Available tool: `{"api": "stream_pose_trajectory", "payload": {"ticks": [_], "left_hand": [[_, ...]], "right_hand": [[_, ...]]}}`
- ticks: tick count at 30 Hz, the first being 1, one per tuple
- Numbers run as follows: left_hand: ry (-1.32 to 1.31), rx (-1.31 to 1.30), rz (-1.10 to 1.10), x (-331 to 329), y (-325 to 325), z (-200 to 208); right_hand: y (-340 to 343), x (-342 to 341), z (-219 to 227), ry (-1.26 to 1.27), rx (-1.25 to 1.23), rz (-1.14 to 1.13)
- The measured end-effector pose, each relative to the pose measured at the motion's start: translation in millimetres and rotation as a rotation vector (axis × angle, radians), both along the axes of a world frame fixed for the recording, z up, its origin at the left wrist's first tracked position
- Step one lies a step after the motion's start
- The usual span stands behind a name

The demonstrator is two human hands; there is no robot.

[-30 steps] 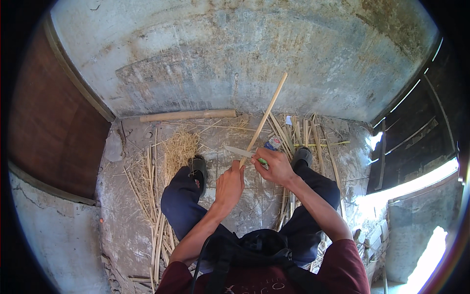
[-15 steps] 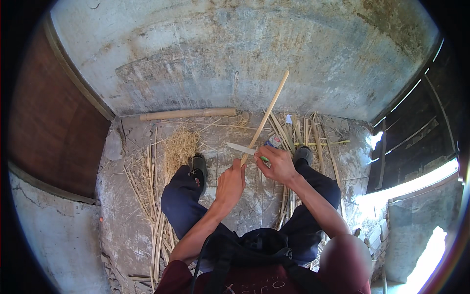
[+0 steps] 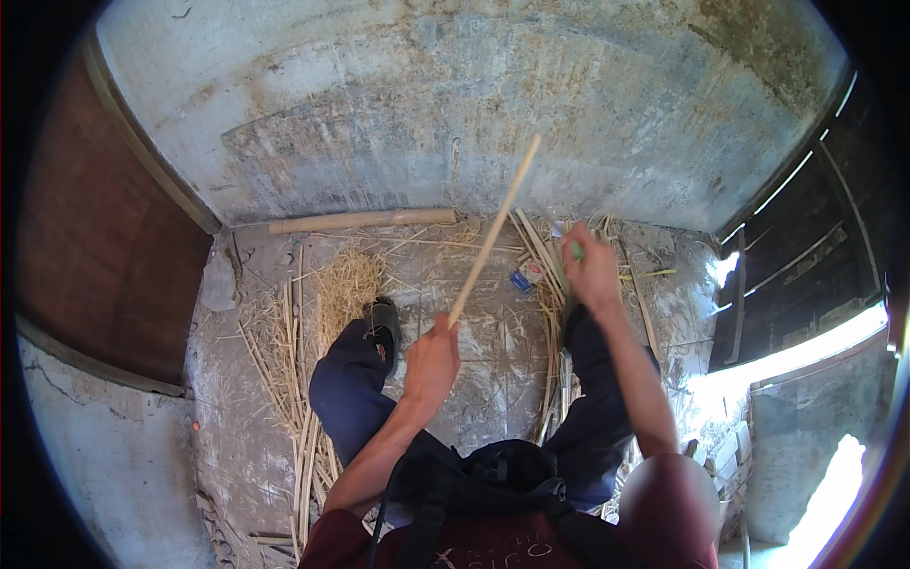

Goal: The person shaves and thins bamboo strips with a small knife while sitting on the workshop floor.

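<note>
- Bamboo strip [image 3: 493,232] up off the floor, mid-scene, slanting from near left to far right, far end seen against the stained concrete wall [image 3: 455,104]; contact with the wall, impossible to tell!
- Down at the near end, left hand [image 3: 433,365] clenched firmly round the strip, knuckles up, forearm reaching in from the near left.
- Over to the right, right hand [image 3: 592,270] well apart from the strip, fingers curled tight around a green-handled knife [image 3: 576,249]; blade too blurred to make out.
- Just left of that hand, loose bamboo slats [image 3: 542,248] on the floor [image 3: 474,398], with a small blue, white and red packet [image 3: 524,277] close by.
- Across to the left, curly heap of bamboo shavings [image 3: 349,280], right beside the dark left shoe [image 3: 383,332].
- Nearer on that same side, long split bamboo pieces [image 3: 303,455] in a loose scatter.
- Far side, thick bamboo pole [image 3: 363,221] lying along the foot of the wall.
- Near edge, black waist bag [image 3: 512,465] between dark trouser legs.
</note>
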State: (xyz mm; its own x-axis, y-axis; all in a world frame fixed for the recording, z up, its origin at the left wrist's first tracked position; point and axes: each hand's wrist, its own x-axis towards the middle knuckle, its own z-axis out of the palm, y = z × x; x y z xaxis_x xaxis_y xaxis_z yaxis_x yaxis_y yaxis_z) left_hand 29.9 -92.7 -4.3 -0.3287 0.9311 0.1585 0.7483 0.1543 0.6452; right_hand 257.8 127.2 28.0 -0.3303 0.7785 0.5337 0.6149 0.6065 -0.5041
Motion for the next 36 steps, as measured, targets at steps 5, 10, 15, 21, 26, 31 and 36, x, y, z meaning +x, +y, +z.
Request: {"api": "stream_pose_trajectory", "payload": {"ticks": [5, 10, 15, 21, 26, 31, 36], "left_hand": [[0.006, 0.071, 0.029, 0, 5, 19], [-0.024, 0.031, -0.016, -10, 3, 13], [-0.256, 0.076, -0.07, -7, 7, 20], [-0.384, 0.023, -0.125, -8, 6, 25], [-0.363, -0.085, -0.145, -3, 9, 30], [-0.407, -0.121, -0.19, 4, 10, 34], [-0.374, 0.05, -0.223, 2, 10, 17]], "right_hand": [[20, 25, -12, 0.131, 0.017, -0.042], [-23, -14, 7, 0.292, -0.19, 0.011], [-22, -15, -11, 0.084, -0.266, 0.163], [-42, -36, -27, 0.073, -0.134, 0.407], [-62, -51, -38, 0.001, -0.056, 0.426], [-68, -57, -32, -0.11, -0.186, 0.392], [-72, -59, -17, -0.149, -0.33, 0.37]]}}
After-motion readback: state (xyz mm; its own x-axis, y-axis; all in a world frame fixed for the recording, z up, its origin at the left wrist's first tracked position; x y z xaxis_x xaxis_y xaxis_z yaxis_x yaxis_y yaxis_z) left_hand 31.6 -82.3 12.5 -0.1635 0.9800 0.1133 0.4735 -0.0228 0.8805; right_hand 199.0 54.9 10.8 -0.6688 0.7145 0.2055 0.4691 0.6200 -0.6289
